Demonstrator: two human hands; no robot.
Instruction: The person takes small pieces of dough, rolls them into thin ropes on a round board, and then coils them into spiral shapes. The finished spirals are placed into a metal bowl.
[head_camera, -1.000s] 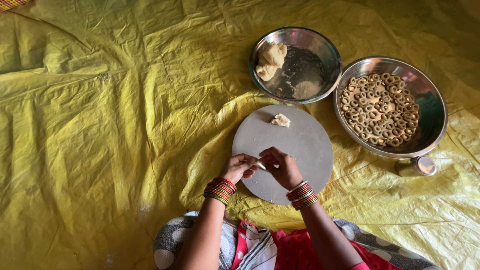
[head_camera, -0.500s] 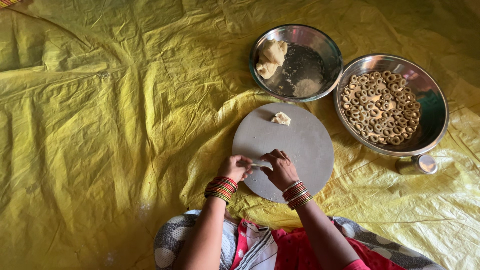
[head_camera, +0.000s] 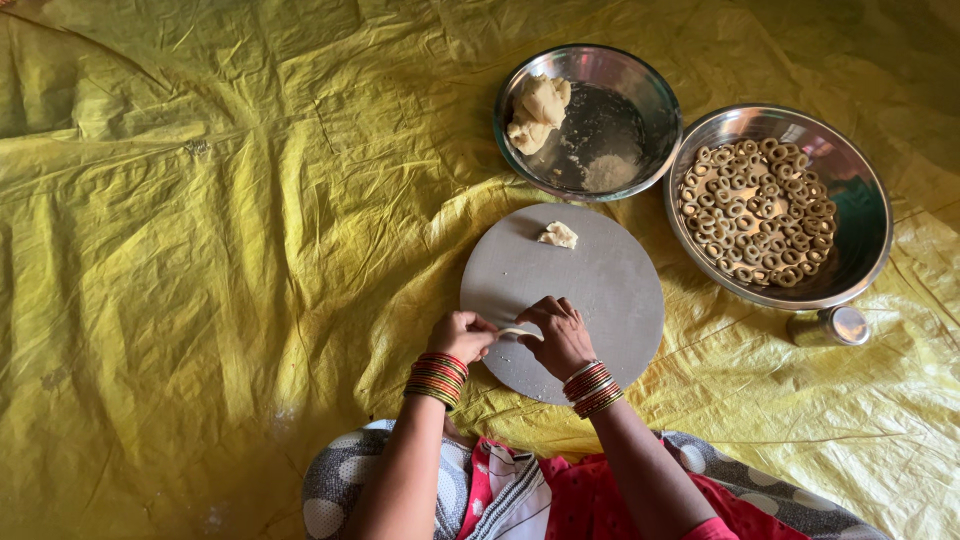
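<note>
My left hand (head_camera: 461, 335) and my right hand (head_camera: 558, 335) meet over the near edge of a round grey board (head_camera: 600, 280). Between their fingertips they pinch a thin pale strip of dough (head_camera: 515, 332). A small dough piece (head_camera: 558, 235) lies on the far part of the board. Both wrists wear red and gold bangles.
A steel bowl (head_camera: 640, 100) with a dough lump (head_camera: 537, 112) stands beyond the board. To its right, a steel pan (head_camera: 870, 220) holds several dough rings (head_camera: 762, 210). A small steel container (head_camera: 832, 326) sits near the pan. Crumpled yellow sheet (head_camera: 220, 250) covers the floor.
Both hands stay at the board's near edge, working the dough strip with small finger movements. The view shifted slightly.
</note>
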